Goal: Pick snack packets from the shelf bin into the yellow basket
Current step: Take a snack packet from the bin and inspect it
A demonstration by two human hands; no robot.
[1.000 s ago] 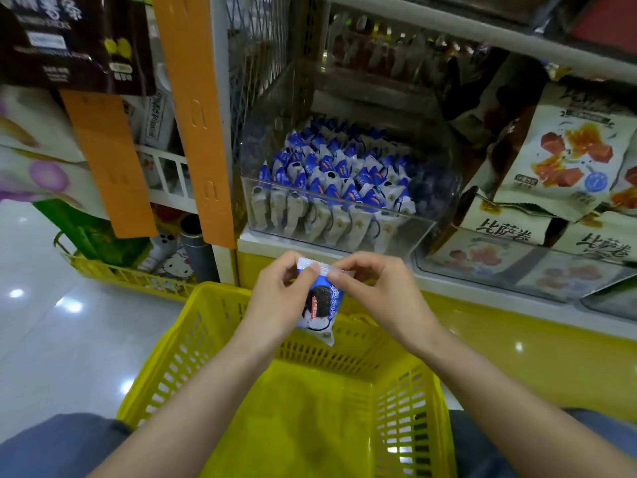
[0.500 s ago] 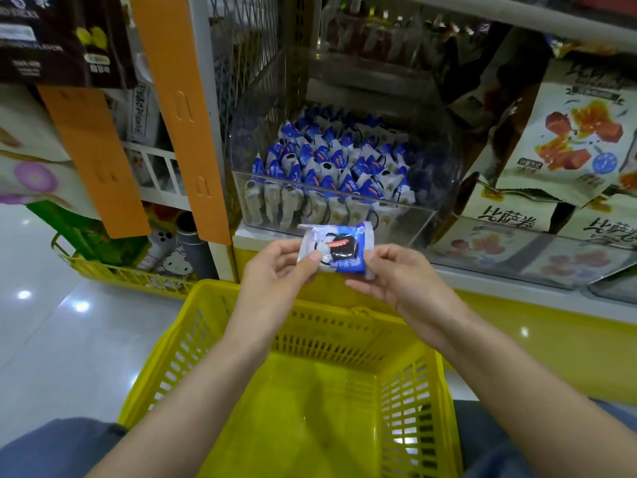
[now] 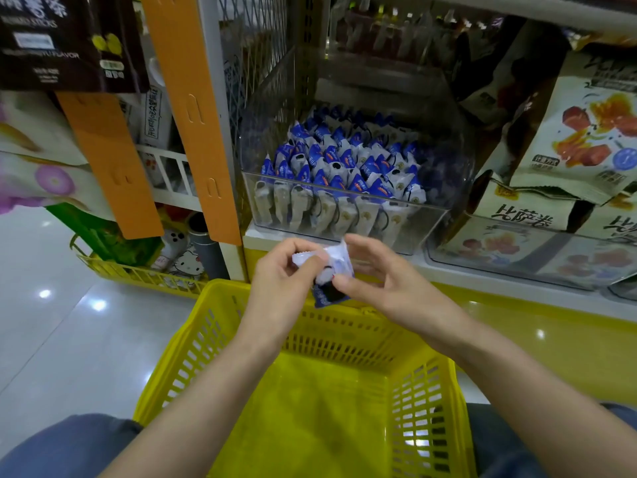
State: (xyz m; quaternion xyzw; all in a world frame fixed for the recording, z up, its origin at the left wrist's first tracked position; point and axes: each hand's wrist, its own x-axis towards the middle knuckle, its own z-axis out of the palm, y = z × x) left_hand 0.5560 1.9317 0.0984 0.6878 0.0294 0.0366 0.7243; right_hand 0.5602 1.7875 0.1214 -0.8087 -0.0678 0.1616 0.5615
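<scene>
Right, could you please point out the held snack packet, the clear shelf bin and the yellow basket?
snack packet (image 3: 327, 293), head view, blue lower end.
clear shelf bin (image 3: 432, 229), head view, front wall's right end.
yellow basket (image 3: 220, 288), head view, far rim's left corner.

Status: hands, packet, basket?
Left hand and right hand both pinch one snack packet. Packet above yellow basket far rim, not yet dropped. Nothing blocking the drop.

1 snack packet (image 3: 327, 288) between 2 hands: left hand (image 3: 279, 281), right hand (image 3: 389, 288). 1 clear shelf bin (image 3: 344, 215), its packets too many to count. 2 baskets: yellow basket (image 3: 424, 391), far basket (image 3: 138, 276). 2 orange strips (image 3: 193, 108).
</scene>
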